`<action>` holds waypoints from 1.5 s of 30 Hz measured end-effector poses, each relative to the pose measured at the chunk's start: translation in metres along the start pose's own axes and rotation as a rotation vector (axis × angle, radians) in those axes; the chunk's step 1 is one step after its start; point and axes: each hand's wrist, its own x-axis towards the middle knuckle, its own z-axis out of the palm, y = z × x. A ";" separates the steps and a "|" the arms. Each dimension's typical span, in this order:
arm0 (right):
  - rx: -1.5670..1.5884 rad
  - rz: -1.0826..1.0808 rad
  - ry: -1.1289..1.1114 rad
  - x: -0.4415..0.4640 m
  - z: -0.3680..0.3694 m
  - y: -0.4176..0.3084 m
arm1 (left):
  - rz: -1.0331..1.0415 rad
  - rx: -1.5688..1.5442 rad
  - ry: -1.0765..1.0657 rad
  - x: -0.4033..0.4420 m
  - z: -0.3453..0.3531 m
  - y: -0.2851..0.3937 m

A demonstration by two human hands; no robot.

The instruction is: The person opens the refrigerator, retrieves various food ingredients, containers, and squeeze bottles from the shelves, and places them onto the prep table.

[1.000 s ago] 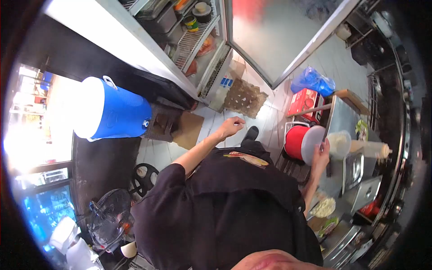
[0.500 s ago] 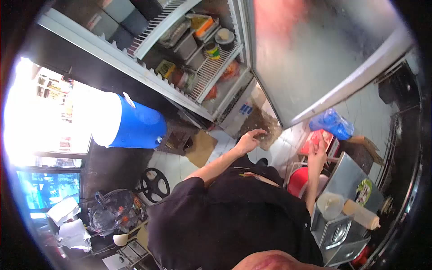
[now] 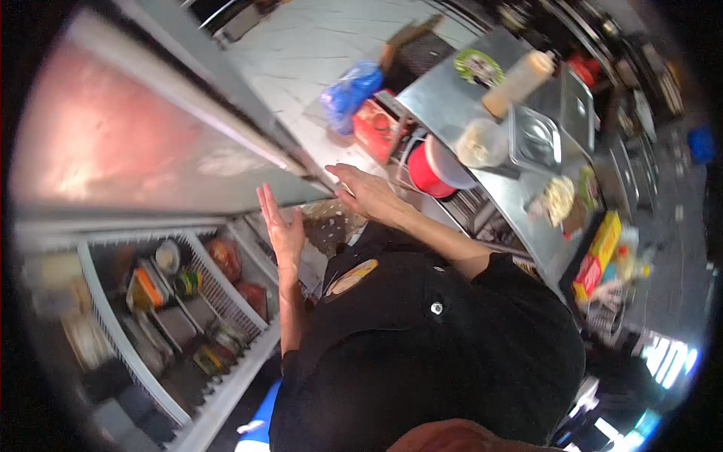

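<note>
The tall fridge door (image 3: pixel 173 143) stands swung open in front of me. My left hand (image 3: pixel 283 235) is up beside its inner face with the fingers stretched out and holds nothing. Close to the door's outer edge is my right hand (image 3: pixel 367 194), its fingers extended and slightly bent. I cannot tell whether those fingertips touch the door. To the lower left lies the open fridge, with wire shelves (image 3: pixel 226 297) carrying metal pans, a small yellow-green can (image 3: pixel 188 282) and a lidded round tub (image 3: pixel 167 256).
A steel table (image 3: pixel 542 226) at right bears a squeeze bottle (image 3: pixel 520 83), a plastic tub (image 3: pixel 482 143) and a lidded metal pan (image 3: pixel 535 135). Below are a red bucket (image 3: pixel 433 169) and a red box (image 3: pixel 376 128), near a blue plastic bag (image 3: pixel 350 94).
My view has turned right, so the fridge now lies at left and the steel table shows more fully. My hands have come closer together, near the door's edge.
</note>
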 end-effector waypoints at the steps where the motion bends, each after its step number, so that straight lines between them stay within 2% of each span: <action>1: -0.022 0.048 0.040 -0.007 -0.005 0.002 | -0.004 -0.141 -0.089 0.010 0.004 0.004; 4: -0.038 0.214 0.189 -0.034 -0.024 0.010 | -0.045 -0.140 -0.089 0.011 0.023 0.009; 5: -0.034 0.274 0.246 -0.048 -0.033 0.015 | 0.067 -0.082 -0.087 0.012 0.027 -0.002; 8: -0.104 0.417 0.398 -0.086 -0.066 0.023 | 0.101 0.020 -0.122 0.021 0.032 -0.016; 9: -0.124 0.489 0.392 -0.095 -0.076 0.028 | 0.169 -0.003 -0.085 0.027 0.038 -0.028; 11: -0.151 0.633 0.376 -0.110 -0.091 0.038 | 0.104 -0.011 -0.113 0.039 0.036 -0.021; 13: -0.108 0.647 0.377 -0.123 -0.104 0.049 | 0.054 -0.040 -0.108 0.050 0.043 -0.019; 16: -0.092 0.613 0.368 -0.134 -0.122 0.065 | 0.120 0.027 -0.083 0.076 0.055 -0.028; 19: -0.113 0.573 0.363 -0.143 -0.134 0.084 | -0.038 0.053 -0.048 0.091 0.072 -0.011; 21: -0.151 0.555 0.335 -0.146 -0.155 0.084 | -0.151 0.120 -0.015 0.095 0.086 0.038; 23: -0.080 0.665 0.449 -0.147 -0.187 0.084 | 0.236 0.083 -0.010 0.089 0.123 0.050; 24: -0.042 0.717 0.503 -0.150 -0.201 0.088 | 0.086 -0.070 -0.179 0.080 0.140 0.068; 25: -0.169 0.669 0.643 -0.155 -0.217 0.100 | -0.066 -0.226 -0.343 0.066 0.154 0.115; 26: -0.295 0.614 0.780 -0.162 -0.236 0.117 | -0.003 -0.345 -0.448 0.055 0.177 0.135; 28: -0.968 0.531 0.921 -0.182 -0.268 0.172 | -0.075 -0.384 -0.590 0.031 0.226 0.163; 29: -1.025 0.612 0.879 -0.196 -0.277 0.199 | -0.112 -0.390 -0.679 0.023 0.244 0.182; 30: -1.078 0.684 0.834 -0.206 -0.289 0.225 | -0.009 -0.350 -0.646 0.016 0.262 0.195; 31: -0.652 0.874 0.713 -0.220 -0.310 0.250 | 0.080 -0.297 -0.590 0.010 0.284 0.200; 32: -0.218 1.003 0.526 -0.224 -0.318 0.269 | 0.052 -0.315 -0.638 0.010 0.300 0.202; 33: 0.106 1.079 0.486 -0.219 -0.327 0.251 | 0.014 -0.332 -0.692 0.005 0.311 0.204; 34: 0.384 0.951 0.749 -0.232 -0.314 0.289 | -0.024 -0.350 -0.724 0.002 0.317 0.205; 35: 0.465 0.839 0.570 -0.236 -0.324 0.302 | -0.058 -0.366 -0.743 0.004 0.322 0.208; 36: 0.621 0.792 0.675 -0.237 -0.320 0.314 | -0.108 -0.382 -0.760 0.005 0.321 0.212; 37: 0.484 0.871 0.818 -0.227 -0.310 0.300 | -0.166 -0.398 -0.787 0.005 0.318 0.214; 39: 0.444 0.764 0.735 -0.234 -0.320 0.331 | -0.303 -0.450 -0.815 0.012 0.303 0.229; 40: 0.369 0.790 0.814 -0.234 -0.320 0.339 | -0.372 -0.473 -0.842 0.011 0.302 0.234; 41: 0.468 0.705 0.833 -0.227 -0.314 0.364 | -0.335 -0.468 -0.716 0.018 0.315 0.223; 45: 0.232 0.695 0.668 -0.229 -0.325 0.369 | -0.218 -0.485 -0.318 0.036 0.408 0.207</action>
